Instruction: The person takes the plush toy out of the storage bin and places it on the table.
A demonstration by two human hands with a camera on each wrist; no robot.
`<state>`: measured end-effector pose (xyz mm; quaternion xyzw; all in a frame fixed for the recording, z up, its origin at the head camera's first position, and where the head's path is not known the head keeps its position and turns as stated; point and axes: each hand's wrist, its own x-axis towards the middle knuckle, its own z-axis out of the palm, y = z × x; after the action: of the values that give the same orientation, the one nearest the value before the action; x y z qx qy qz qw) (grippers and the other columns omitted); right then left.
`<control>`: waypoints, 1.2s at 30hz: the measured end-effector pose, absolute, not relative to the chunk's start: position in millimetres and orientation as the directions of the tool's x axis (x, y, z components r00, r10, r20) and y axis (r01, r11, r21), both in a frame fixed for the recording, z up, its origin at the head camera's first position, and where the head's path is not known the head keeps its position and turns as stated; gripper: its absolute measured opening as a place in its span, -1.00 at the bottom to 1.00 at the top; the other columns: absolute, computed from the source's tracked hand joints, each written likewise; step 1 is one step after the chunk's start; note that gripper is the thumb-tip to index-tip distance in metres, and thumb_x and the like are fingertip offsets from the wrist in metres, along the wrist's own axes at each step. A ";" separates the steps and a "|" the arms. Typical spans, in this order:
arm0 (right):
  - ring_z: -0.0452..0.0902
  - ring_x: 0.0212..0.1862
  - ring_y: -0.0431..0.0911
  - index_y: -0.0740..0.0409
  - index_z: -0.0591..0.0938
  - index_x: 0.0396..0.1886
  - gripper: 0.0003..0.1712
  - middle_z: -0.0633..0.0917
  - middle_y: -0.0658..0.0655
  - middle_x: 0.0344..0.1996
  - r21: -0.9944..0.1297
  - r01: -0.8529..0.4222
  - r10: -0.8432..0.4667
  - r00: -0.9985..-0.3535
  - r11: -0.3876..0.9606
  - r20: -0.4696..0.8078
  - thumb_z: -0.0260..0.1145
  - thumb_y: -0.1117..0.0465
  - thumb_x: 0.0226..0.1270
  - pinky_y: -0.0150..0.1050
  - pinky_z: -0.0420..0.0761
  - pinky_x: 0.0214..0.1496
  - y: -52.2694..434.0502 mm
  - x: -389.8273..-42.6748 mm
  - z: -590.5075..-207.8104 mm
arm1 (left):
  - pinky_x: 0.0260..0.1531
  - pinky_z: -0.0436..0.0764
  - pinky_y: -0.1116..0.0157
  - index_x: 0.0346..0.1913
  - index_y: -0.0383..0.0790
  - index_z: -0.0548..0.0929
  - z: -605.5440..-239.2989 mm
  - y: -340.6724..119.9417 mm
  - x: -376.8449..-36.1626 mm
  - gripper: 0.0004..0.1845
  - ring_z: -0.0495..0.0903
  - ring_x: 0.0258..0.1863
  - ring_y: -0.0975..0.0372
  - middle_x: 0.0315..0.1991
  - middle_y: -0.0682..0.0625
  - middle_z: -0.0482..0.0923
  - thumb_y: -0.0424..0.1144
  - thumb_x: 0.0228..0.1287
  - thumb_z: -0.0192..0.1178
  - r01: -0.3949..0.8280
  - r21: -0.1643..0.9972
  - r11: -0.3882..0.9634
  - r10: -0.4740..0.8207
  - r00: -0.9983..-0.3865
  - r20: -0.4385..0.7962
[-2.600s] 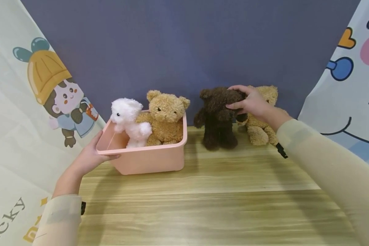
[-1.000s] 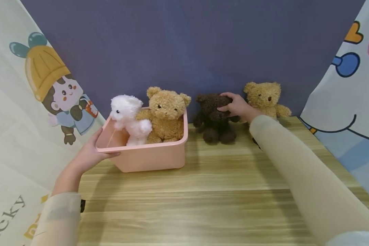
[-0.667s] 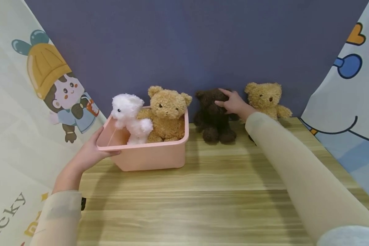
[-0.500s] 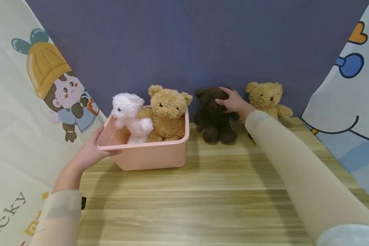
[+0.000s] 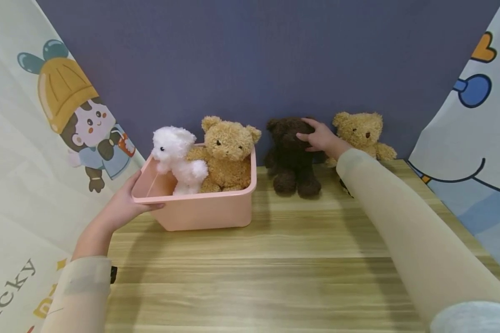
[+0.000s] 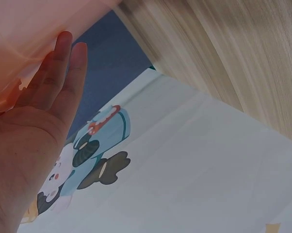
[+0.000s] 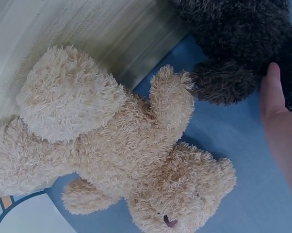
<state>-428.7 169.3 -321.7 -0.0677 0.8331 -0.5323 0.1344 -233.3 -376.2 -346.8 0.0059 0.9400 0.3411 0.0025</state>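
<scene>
My left hand (image 5: 122, 208) grips the left front corner of a pink bin (image 5: 208, 215) on the table, fingers along its outer wall. Inside the bin are a white plush bear (image 5: 177, 157) and a tan teddy bear (image 5: 229, 162), side by side. To the right, my right hand (image 5: 325, 138) holds the head of a dark brown teddy bear (image 5: 291, 157), which sits upright on the table against the back panel. The right wrist view shows a digit (image 7: 273, 90) pressed to the brown fur. A second tan teddy bear (image 5: 358, 132) sits beyond my right wrist, partly hidden by the forearm.
The wooden table (image 5: 250, 277) stretches toward me in front of the bin and bears. A grey-blue panel (image 5: 266, 55) stands directly behind them. Printed cartoon cloths flank the left (image 5: 8, 138) and right (image 5: 483, 152) sides.
The brown bear has gone from standing to sitting in my right hand's hold, its head rising upright. The far-right tan bear shows more. My left hand and the bin have stayed put.
</scene>
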 end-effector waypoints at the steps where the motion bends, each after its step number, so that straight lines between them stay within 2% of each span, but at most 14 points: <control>1: 0.15 0.68 0.22 -0.34 -0.16 0.79 -0.08 -0.46 0.01 0.75 -0.906 0.033 -0.260 -0.953 0.423 -0.156 0.15 0.06 0.72 0.15 0.48 0.56 169.5 -429.5 -322.1 | 0.41 0.41 -0.34 0.76 -0.02 -0.35 -346.8 -376.5 -233.0 0.48 0.32 0.51 -0.28 0.68 -0.38 0.07 0.23 0.13 0.59 0.007 0.642 0.767 0.012 -1.000 -0.003; 5: 0.07 0.71 0.22 -0.37 -0.17 0.78 -0.08 -0.49 -0.01 0.74 -0.904 0.034 -0.277 -0.946 0.427 -0.167 0.15 0.05 0.71 0.15 0.41 0.61 170.8 -429.8 -324.3 | 0.40 0.44 -0.30 0.77 0.00 -0.34 -346.4 -376.8 -231.9 0.46 0.34 0.49 -0.26 0.67 -0.36 0.08 0.21 0.14 0.59 0.003 0.654 0.757 0.011 -1.000 -0.008; 9: -0.04 0.74 0.21 -0.38 -0.18 0.78 -0.09 -0.62 0.00 0.69 -0.902 0.031 -0.296 -0.940 0.431 -0.173 0.13 0.02 0.72 0.13 0.38 0.63 171.4 -427.8 -325.5 | 0.39 0.44 -0.27 0.77 -0.01 -0.34 -346.4 -376.5 -230.3 0.45 0.34 0.49 -0.24 0.67 -0.37 0.08 0.20 0.16 0.58 0.002 0.659 0.752 0.011 -1.000 -0.009; 13: -0.12 0.76 0.17 -0.37 -0.08 0.78 -0.13 -0.68 0.00 0.67 -0.905 0.015 -0.292 -0.944 0.425 -0.153 0.15 -0.03 0.71 0.14 0.32 0.66 171.8 -428.1 -323.5 | 0.40 0.44 -0.27 0.77 -0.04 -0.34 -345.9 -375.8 -228.9 0.47 0.35 0.48 -0.25 0.66 -0.39 0.10 0.20 0.14 0.59 0.004 0.653 0.758 0.006 -1.000 -0.001; 20: -0.27 0.78 0.15 -0.31 0.11 0.76 -0.17 -0.26 -0.02 0.78 -0.867 -0.089 -0.239 -0.970 0.490 -0.036 0.21 -0.18 0.64 0.31 0.04 0.73 170.6 -425.6 -303.9 | 0.41 0.42 -0.28 0.77 -0.04 -0.31 -344.8 -374.9 -230.2 0.47 0.35 0.48 -0.24 0.66 -0.37 0.11 0.20 0.12 0.60 0.014 0.661 0.751 0.011 -1.000 0.009; 23: -0.32 0.79 0.11 -0.31 0.13 0.75 -0.17 -0.21 -0.04 0.78 -0.868 -0.120 -0.231 -0.973 0.482 0.006 0.22 -0.19 0.63 0.30 0.01 0.74 167.7 -423.5 -289.8 | 0.43 0.40 -0.30 0.77 -0.04 -0.33 -344.8 -374.7 -230.5 0.48 0.32 0.51 -0.26 0.67 -0.38 0.08 0.22 0.12 0.60 0.006 0.657 0.754 0.006 -1.000 0.002; 27: -0.22 0.79 0.05 -0.33 0.17 0.74 -0.19 -0.16 -0.08 0.78 -0.884 -0.138 -0.226 -0.973 0.447 0.038 0.23 -0.16 0.62 0.20 0.11 0.74 162.7 -420.2 -270.3 | 0.43 0.40 -0.29 0.76 -0.05 -0.34 -344.6 -374.2 -230.0 0.49 0.32 0.51 -0.26 0.67 -0.39 0.07 0.22 0.11 0.60 0.001 0.653 0.758 0.001 -1.000 0.001; 30: -0.11 0.77 0.04 -0.31 0.17 0.74 -0.19 -0.11 -0.03 0.78 -0.906 -0.140 -0.236 -0.971 0.399 0.046 0.25 -0.12 0.62 0.13 0.20 0.73 159.0 -418.7 -257.7 | 0.43 0.39 -0.28 0.77 -0.05 -0.33 -344.5 -373.8 -229.9 0.49 0.32 0.51 -0.25 0.67 -0.39 0.08 0.21 0.11 0.61 0.007 0.655 0.756 0.002 -1.000 0.008; 36: -0.02 0.76 0.02 -0.31 0.16 0.74 -0.18 -0.08 0.04 0.78 -0.928 -0.152 -0.272 -0.961 0.341 0.058 0.25 -0.08 0.62 0.06 0.29 0.70 144.0 -411.4 -238.8 | 0.43 0.38 -0.31 0.76 -0.05 -0.35 -345.9 -375.1 -230.0 0.49 0.28 0.54 -0.26 0.69 -0.38 0.03 0.22 0.12 0.60 0.005 0.652 0.759 0.007 -1.000 -0.001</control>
<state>-411.4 144.0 -238.8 -0.1298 0.8171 -0.5591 0.0534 -230.0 -375.1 -345.9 0.0032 0.9377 0.3474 0.0016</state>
